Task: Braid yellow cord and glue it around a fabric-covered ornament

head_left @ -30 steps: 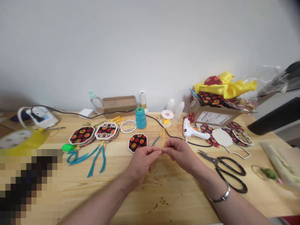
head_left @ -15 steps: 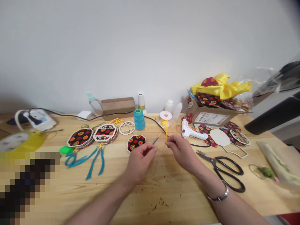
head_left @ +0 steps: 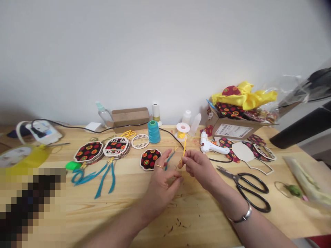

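Observation:
My right hand (head_left: 198, 167) pinches a yellow cord (head_left: 184, 146) between thumb and fingertips; the cord runs up towards a white spool (head_left: 183, 127). Close beside it, my left hand (head_left: 164, 181) has thumb and index finger together at the cord's lower end, while its other fingers are spread. The cord's tip is too fine to make out there. Behind the left fingers lies a teal tassel (head_left: 170, 158) with a yellow tie. A black patterned fabric piece with a pale rim (head_left: 150, 159) lies just left of that hand.
Large scissors (head_left: 238, 178) and a white glue gun (head_left: 212, 146) lie to the right. A teal thread cone (head_left: 154, 132) stands behind the hands. Stacked ornaments (head_left: 116, 146) with teal tassels lie left. A filled cardboard box (head_left: 232, 128) stands back right.
My left hand has moved right and slightly down, closer to my right hand, and its outer fingers have spread. The yellow cord now slants instead of hanging straight.

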`<action>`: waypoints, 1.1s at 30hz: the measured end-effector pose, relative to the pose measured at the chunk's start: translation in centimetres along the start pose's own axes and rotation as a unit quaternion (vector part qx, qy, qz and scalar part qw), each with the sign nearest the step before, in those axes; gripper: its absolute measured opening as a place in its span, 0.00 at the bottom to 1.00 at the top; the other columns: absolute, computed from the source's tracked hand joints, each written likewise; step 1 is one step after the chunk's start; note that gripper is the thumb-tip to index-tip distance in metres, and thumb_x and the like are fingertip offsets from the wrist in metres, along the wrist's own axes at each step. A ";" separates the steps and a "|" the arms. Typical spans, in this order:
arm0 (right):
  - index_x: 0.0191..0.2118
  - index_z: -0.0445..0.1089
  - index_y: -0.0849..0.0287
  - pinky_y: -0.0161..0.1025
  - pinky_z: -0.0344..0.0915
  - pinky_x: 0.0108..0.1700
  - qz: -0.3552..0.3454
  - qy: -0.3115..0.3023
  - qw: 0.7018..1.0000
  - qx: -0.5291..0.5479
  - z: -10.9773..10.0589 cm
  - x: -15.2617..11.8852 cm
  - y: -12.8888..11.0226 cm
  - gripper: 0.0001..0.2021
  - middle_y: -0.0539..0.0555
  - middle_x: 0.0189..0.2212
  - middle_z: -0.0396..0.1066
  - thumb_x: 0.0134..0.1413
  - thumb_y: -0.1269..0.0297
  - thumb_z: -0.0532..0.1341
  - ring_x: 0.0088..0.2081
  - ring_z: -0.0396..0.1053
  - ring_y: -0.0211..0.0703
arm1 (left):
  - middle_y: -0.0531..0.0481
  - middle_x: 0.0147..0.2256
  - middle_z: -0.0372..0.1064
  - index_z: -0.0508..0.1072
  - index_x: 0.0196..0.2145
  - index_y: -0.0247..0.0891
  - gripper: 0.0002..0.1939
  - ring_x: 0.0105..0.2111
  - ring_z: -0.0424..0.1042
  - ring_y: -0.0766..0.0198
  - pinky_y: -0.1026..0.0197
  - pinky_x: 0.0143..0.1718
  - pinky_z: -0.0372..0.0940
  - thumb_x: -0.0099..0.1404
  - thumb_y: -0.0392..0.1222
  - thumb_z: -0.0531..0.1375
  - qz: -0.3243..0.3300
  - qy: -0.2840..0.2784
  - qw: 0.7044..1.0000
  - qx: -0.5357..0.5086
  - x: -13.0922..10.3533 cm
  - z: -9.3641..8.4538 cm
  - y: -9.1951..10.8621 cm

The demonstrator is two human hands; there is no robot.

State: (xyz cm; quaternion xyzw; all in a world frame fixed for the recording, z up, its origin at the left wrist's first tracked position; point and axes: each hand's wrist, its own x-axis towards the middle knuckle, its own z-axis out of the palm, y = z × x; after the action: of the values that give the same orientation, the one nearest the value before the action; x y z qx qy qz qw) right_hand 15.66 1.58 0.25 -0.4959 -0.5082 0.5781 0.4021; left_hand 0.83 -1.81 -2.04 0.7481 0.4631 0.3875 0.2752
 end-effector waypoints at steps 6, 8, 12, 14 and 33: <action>0.25 0.58 0.59 0.29 0.44 0.18 0.021 -0.044 0.997 0.059 0.4 -0.4 -0.3 0.09 0.46 0.17 0.63 0.47 0.61 0.57 0.15 0.48 0.28 | 0.45 0.59 0.44 0.70 0.25 0.37 0.05 0.54 0.58 0.55 0.52 0.54 0.52 0.56 0.32 0.56 -0.043 -0.030 0.993 -0.103 0.2 0.0 0.0; 0.24 0.59 0.59 0.29 0.45 0.18 0.013 -0.037 0.998 0.042 0.3 -0.3 -0.2 0.08 0.45 0.15 0.60 0.47 0.62 0.57 0.16 0.49 0.28 | 0.44 0.58 0.48 0.67 0.26 0.37 0.02 0.50 0.62 0.57 0.53 0.53 0.54 0.56 0.33 0.57 -0.073 -0.030 0.984 -0.162 0.3 -0.2 0.2; 0.23 0.60 0.60 0.29 0.47 0.19 -0.006 -0.038 0.999 -0.021 0.2 -0.2 0.0 0.07 0.44 0.15 0.58 0.48 0.65 0.56 0.17 0.52 0.29 | 0.45 0.49 0.61 0.61 0.34 0.40 0.07 0.39 0.69 0.64 0.58 0.42 0.62 0.57 0.37 0.57 -0.163 -0.030 0.929 -0.331 0.7 -0.5 0.6; 0.23 0.60 0.60 0.29 0.49 0.20 -0.020 -0.040 0.997 -0.057 0.2 -0.2 0.1 0.07 0.44 0.15 0.58 0.48 0.65 0.55 0.18 0.52 0.30 | 0.49 0.40 0.66 0.61 0.37 0.40 0.09 0.31 0.69 0.68 0.62 0.35 0.63 0.58 0.39 0.57 -0.208 -0.044 0.904 -0.370 1.0 -0.6 0.6; 0.23 0.61 0.60 0.29 0.51 0.23 -0.051 -0.061 0.988 -0.132 0.0 -0.4 0.0 0.06 0.45 0.17 0.60 0.49 0.67 0.56 0.20 0.54 0.31 | 0.61 0.14 0.51 0.74 0.28 0.35 0.08 0.14 0.43 0.77 0.70 0.14 0.39 0.54 0.44 0.60 -0.303 -0.069 0.867 -0.389 1.7 -1.2 -0.1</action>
State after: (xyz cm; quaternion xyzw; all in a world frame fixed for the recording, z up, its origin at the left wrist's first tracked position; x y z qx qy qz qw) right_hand 15.71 1.19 0.29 -0.4816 -0.6284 0.5141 0.3301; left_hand 0.28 -0.16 -0.87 0.4279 0.4590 0.3811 0.6790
